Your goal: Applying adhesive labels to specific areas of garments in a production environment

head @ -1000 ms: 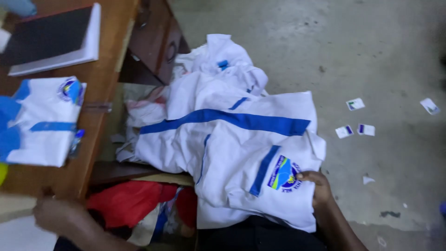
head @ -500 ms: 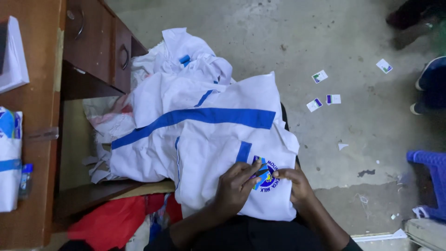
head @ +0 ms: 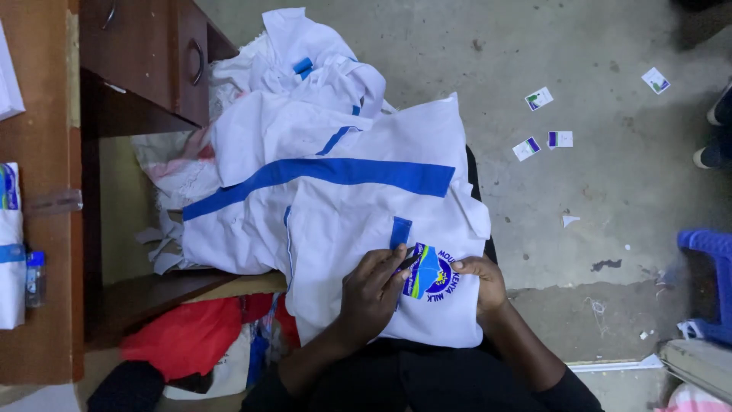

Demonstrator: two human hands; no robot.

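From the head camera, the white cloth shirt with blue stripes (head: 358, 221) lies on the person's lap. The left hand (head: 374, 294) pinches a small dark tool at the round colourful badge (head: 428, 272). The right hand (head: 482, 280) presses the cloth flat. Next needs small, careful moves.

The garment (head: 366, 221) is white with a broad blue stripe and a round blue, green and yellow badge (head: 428, 273). A red cloth (head: 187, 336) lies below. The counter (head: 53, 229) is brown wood, the floor (head: 610, 183) grey, the crate (head: 709, 282) blue.
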